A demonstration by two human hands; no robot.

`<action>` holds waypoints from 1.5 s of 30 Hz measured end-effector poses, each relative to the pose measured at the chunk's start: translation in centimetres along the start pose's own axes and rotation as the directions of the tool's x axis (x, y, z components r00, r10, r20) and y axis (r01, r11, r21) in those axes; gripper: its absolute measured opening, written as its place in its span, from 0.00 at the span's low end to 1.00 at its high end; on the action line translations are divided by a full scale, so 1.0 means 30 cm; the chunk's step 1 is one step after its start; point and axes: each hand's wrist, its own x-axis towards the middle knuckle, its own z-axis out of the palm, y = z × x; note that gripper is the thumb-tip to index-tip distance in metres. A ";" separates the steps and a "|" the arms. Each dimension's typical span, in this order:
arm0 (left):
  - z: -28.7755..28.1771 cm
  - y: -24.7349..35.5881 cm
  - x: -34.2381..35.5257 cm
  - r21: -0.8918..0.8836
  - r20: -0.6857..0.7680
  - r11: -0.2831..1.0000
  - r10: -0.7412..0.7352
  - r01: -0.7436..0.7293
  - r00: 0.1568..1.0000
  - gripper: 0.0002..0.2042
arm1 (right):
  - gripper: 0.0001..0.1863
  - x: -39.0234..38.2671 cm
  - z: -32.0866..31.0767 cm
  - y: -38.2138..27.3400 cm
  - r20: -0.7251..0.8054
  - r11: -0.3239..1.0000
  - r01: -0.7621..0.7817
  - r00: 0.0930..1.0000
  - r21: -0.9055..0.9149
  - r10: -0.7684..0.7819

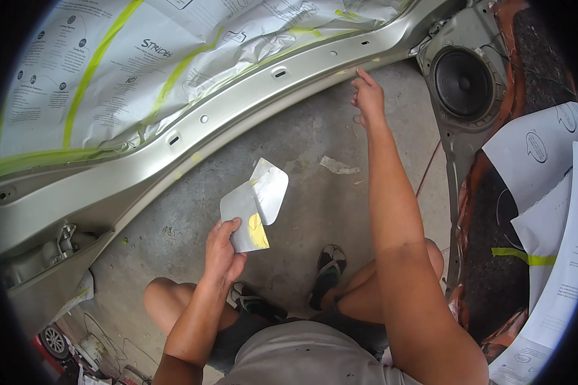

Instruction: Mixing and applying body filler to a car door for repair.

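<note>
My left hand [222, 253] grips two thin, flat metal putty spreaders, the thumb pressed on top of the nearer spreader [237, 204]. The farther spreader [273, 192] overlaps it and juts out to the upper right. A dab of yellow putty [257, 232] lies at the nearer one's right corner. Stretched far forward, my right hand [370, 99] has its index finger extended at the edge of the silver-beige door sill [237, 102] of a car; its other fingers curl loosely, and I see nothing held. Whether the fingertip touches the sill I cannot tell. Pale yellow patches [196, 156] mark the sill.
Masking paper [135, 70] with yellow-green tape covers the car's opening beyond the sill. An open door with a round black speaker [464, 83] stands at the right, beside more paper [546, 186]. A torn scrap [339, 166] lies on the concrete floor [302, 212].
</note>
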 end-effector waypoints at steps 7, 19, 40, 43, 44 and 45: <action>-0.019 0.015 -0.018 -0.026 -0.020 1.000 -0.002 0.002 1.000 0.16 | 0.28 0.006 0.040 -0.012 0.010 1.000 -0.029 1.000 0.006 0.029; -0.040 0.042 0.065 -0.086 -0.018 0.996 -0.003 0.002 1.000 0.15 | 0.28 -0.214 0.213 0.071 0.065 0.725 0.298 0.941 -0.621 -0.331; -0.025 0.077 0.097 -0.105 0.102 0.994 -0.007 0.018 0.995 0.17 | 0.26 -0.806 0.190 -0.150 0.815 0.756 0.497 0.574 -0.426 0.081; -0.023 0.082 0.090 -0.085 0.088 0.996 -0.004 0.011 0.996 0.16 | 0.24 -0.810 0.196 -0.152 0.820 0.751 0.502 0.565 -0.428 0.089; -0.022 0.081 0.090 -0.080 0.090 0.997 -0.003 0.011 0.996 0.16 | 0.23 -0.810 0.196 -0.155 0.820 0.748 0.507 0.566 -0.428 0.085; -0.021 0.081 0.089 -0.075 0.092 0.997 -0.003 0.010 0.996 0.16 | 0.23 -0.805 0.194 -0.151 0.820 0.748 0.508 0.566 -0.427 0.084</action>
